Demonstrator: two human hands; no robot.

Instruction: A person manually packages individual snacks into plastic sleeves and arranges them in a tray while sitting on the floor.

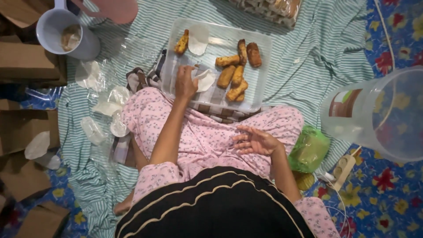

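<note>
Boxes: brown cardboard boxes (26,66) stacked along the left edge, on the floor.
Cup: a pale plastic cup (66,35) at the top left, something beige inside.
Wrappers: clear wrappers (105,103) scattered on the striped green cloth (308,57).
Left hand: the left hand (185,83) reaches onto the tray, its grip pinched closed on a white paper (205,79) at the tray's near edge.
Tray: a clear tray (264,44) rests on the lap (pink flowered trousers), holding fried brown rolls (233,77) and another white paper.
Right hand: the right hand (255,141) lies on the thigh, fingers loosely spread, holding nothing.
Bag: a green bag (308,150) beside the knee.
Jug: a clear jug (379,114) at the right.
</note>
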